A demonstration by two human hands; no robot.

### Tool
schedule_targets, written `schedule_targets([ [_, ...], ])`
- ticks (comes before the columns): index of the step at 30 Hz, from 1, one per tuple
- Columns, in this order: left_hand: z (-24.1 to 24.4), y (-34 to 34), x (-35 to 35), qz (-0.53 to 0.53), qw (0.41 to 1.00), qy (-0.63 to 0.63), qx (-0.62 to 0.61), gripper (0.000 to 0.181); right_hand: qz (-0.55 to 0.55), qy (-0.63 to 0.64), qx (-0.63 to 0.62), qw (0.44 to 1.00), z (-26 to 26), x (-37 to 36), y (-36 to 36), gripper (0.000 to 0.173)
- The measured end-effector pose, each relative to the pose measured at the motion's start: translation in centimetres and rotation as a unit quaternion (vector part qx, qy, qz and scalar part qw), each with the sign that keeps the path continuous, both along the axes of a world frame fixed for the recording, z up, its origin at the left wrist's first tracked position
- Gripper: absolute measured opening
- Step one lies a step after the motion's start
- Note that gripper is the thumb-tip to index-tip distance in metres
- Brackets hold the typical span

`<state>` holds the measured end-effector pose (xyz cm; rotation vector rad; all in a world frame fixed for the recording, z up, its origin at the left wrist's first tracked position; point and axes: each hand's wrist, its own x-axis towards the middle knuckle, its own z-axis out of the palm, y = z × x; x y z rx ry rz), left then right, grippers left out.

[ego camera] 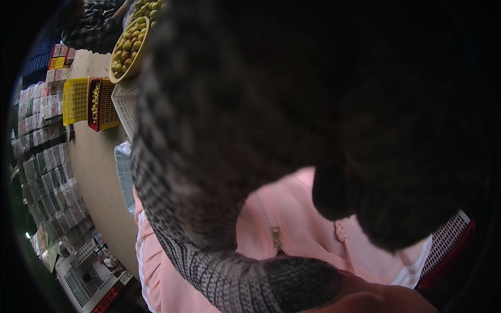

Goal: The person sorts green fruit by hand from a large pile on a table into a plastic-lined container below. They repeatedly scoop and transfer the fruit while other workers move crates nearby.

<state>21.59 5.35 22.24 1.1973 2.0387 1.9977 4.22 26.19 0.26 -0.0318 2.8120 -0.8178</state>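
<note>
One of my hands, in a grey knit glove (227,266), is very close to the camera and covers most of the upper and right part of the view, dark and blurred. Which hand it is cannot be told. Its fingers curve around a gap, and one dark fingertip points right near the bottom edge. Nothing held can be made out. Bare skin (375,299) shows below that fingertip. Behind the gap is my pink jacket (289,211) with a metal zipper pull (276,236). My other hand cannot be identified.
A yellow basin of round fruit (129,49) stands at upper left, near a person in a checked sleeve (92,33). Below are a yellow crate (75,99), a red crate (93,121) and a white crate (124,105). Wrapped stacks (51,168) line the far left.
</note>
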Motion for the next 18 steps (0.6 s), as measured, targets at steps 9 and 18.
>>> schedule_targets([
  [9, -7.0, -0.1, 7.3, 0.082, 0.980, -0.157, -0.086, 0.025, 0.028, -0.006, 0.006, 1.000, 0.3, 0.0, -0.2, 0.052],
  [18, -9.2, 0.1, 9.5, 0.093, 0.969, -0.201, -0.106, 0.029, -0.004, -0.030, -0.048, 0.998, -0.3, 0.6, 0.1, 0.052],
])
